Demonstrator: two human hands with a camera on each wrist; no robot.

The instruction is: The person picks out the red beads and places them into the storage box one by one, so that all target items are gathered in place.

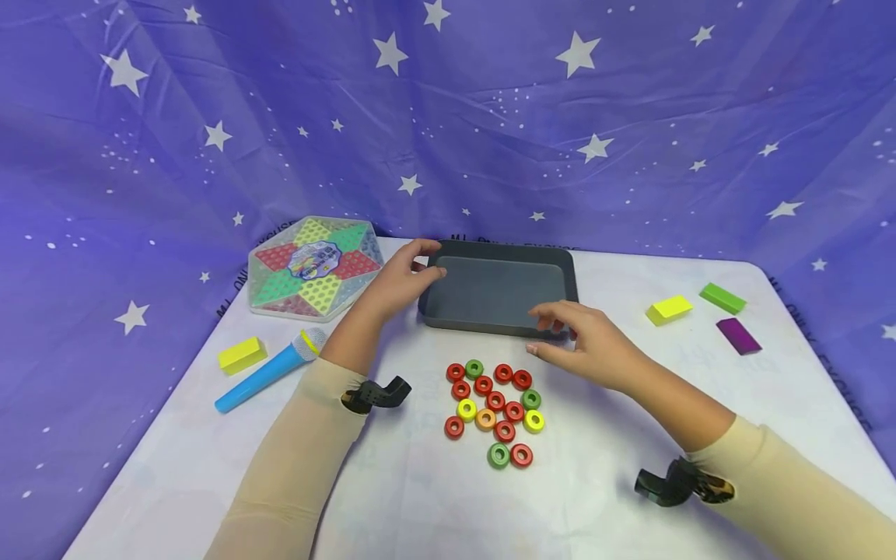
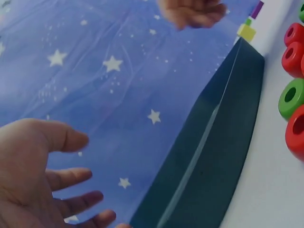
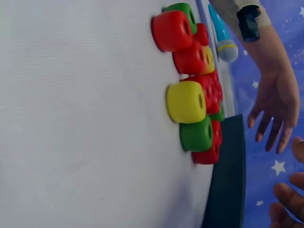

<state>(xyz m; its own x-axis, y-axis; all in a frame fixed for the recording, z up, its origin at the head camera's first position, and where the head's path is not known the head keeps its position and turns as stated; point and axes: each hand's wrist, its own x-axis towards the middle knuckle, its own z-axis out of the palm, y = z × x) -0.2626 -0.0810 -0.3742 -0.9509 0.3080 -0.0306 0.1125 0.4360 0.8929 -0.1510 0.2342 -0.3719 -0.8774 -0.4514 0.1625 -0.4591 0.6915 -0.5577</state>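
My left hand [image 1: 406, 280] is at the left end of a dark grey rectangular tray [image 1: 490, 292], fingers apart and nothing in its grasp. In the left wrist view its spread fingers [image 2: 76, 199] show beside the tray's long wall [image 2: 213, 142]. Over the tray's front right corner is my right hand [image 1: 588, 342], with thumb and fingers apart and nothing between them. Just in front of the tray, several red, green, yellow and orange rings [image 1: 495, 401] lie loosely grouped on the white table. The right wrist view shows these thick beads [image 3: 185, 102] from the side.
A hexagonal board-game case [image 1: 318, 268] lies at the back left. In front of it are a blue toy microphone [image 1: 269, 377] and a yellow block [image 1: 242, 356]. On the right sit yellow [image 1: 669, 310], green [image 1: 722, 298] and purple [image 1: 738, 336] blocks. A starry purple cloth [image 1: 490, 117] hangs behind.
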